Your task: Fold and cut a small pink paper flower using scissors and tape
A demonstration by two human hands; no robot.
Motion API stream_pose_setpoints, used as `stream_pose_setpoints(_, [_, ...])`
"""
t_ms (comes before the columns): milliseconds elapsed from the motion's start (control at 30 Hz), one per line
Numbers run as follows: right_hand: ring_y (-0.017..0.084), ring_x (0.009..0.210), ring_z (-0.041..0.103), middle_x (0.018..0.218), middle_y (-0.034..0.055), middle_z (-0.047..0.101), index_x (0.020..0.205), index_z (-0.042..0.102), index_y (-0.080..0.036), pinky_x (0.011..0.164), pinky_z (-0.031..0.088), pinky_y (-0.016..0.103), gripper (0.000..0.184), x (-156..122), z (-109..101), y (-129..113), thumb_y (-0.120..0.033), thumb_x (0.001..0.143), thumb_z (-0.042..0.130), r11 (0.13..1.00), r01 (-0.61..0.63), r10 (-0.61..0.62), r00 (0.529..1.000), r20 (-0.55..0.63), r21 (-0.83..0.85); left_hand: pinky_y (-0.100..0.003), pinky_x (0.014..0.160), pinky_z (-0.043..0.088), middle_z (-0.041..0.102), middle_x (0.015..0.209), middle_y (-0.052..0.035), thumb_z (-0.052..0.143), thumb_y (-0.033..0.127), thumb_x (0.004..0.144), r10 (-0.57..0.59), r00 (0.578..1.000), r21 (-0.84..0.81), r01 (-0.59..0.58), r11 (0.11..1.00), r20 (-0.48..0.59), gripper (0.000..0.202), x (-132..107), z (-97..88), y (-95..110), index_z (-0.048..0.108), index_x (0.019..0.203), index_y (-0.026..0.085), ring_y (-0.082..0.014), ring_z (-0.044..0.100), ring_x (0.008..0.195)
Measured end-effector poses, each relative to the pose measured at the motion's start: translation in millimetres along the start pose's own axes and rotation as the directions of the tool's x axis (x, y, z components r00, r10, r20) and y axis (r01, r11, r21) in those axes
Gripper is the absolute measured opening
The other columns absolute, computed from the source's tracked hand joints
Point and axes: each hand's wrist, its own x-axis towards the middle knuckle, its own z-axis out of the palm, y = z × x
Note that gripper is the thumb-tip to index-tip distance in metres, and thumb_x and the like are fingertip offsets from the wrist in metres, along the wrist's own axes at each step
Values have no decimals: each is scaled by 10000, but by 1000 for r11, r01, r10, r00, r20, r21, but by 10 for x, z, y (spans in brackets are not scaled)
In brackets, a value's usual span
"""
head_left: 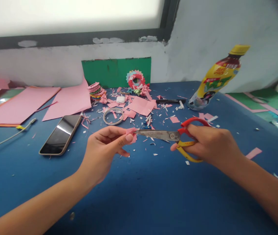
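Observation:
Between the thumb and fingers of my left hand is a small folded piece of pink paper, partly covered by the thumb. My right hand grips a pair of scissors by its red and yellow handles. The blades point left, nearly closed, and their tips meet the edge of the pink paper. Both hands are above the blue table. Beyond them lie a roll of tape, pink paper squares and many small scraps.
A phone and a white cable lie at left, near large pink sheets. A drink bottle stands at back right beside a black marker. Folded paper ornaments rest before a green board against the wall.

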Motion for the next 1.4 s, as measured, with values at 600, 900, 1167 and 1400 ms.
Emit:
stream_pose_setpoints(600, [147, 394, 441, 422, 32, 450, 604, 537, -176, 432, 198, 257, 642, -56, 34, -84, -760, 738, 306, 984, -164, 150, 973, 175, 69, -117, 405, 491, 705, 644, 19, 762, 234, 652, 65, 998, 42, -66, 997, 23, 82, -7, -3, 11, 695, 687, 201, -103, 641, 596])
stream_pose_setpoints(900, [135, 386, 498, 445, 52, 513, 660, 607, -108, 396, 255, 242, 699, -22, 28, -135, -691, 802, 247, 998, -66, 66, 998, 12, -16, -144, 424, 520, 714, 658, 27, 759, 254, 659, 129, 992, 146, -127, 981, -5, 194, -26, -8, 16, 711, 846, 234, -104, 637, 553])
stream_pose_setpoints(1167, [101, 349, 439, 400, -3, 449, 575, 553, -151, 412, 234, 235, 628, -42, 75, -189, -617, 849, 236, 999, -35, 35, 999, -7, 11, -143, 414, 531, 711, 654, 34, 748, 231, 668, 201, 980, 197, -196, 961, -5, 126, -27, -4, 20, 737, 793, 243, -78, 606, 511])
stream_pose_setpoints(1400, [113, 376, 428, 400, 6, 449, 556, 543, -167, 437, 212, 251, 637, -87, 128, -194, -648, 826, 223, 996, -86, 84, 995, 56, 35, -139, 427, 557, 724, 638, 51, 747, 167, 661, 283, 959, 204, -275, 940, -14, 171, -27, -14, 13, 743, 806, 257, -68, 618, 504])
